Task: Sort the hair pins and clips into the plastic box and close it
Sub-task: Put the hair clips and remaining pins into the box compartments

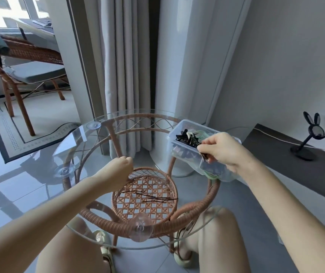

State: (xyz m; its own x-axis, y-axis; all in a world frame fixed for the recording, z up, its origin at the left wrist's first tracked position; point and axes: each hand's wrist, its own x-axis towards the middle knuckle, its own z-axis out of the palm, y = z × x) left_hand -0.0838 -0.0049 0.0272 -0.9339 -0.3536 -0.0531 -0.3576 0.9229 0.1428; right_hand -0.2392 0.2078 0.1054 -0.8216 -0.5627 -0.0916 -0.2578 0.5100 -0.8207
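Observation:
A clear plastic box (179, 125) stands open on the right side of the round glass table (90, 138), holding several black clips and a pale green one. My right hand (219, 149) is over the box's near end, pinching thin black hair pins (205, 157) between thumb and fingers. A few more black hair pins (153, 198) lie on the glass near the table's middle, seen above the woven rattan shelf. My left hand (121, 167) rests on the glass as a closed fist left of centre; whether it holds anything is hidden.
The rattan frame (157, 225) with suction cups supports the glass. A rattan chair (25, 62) stands at the back left, curtains (126, 56) behind the table. A dark bench (275, 154) with a black bunny-eared stand (311, 134) is on the right. My knees are under the near edge.

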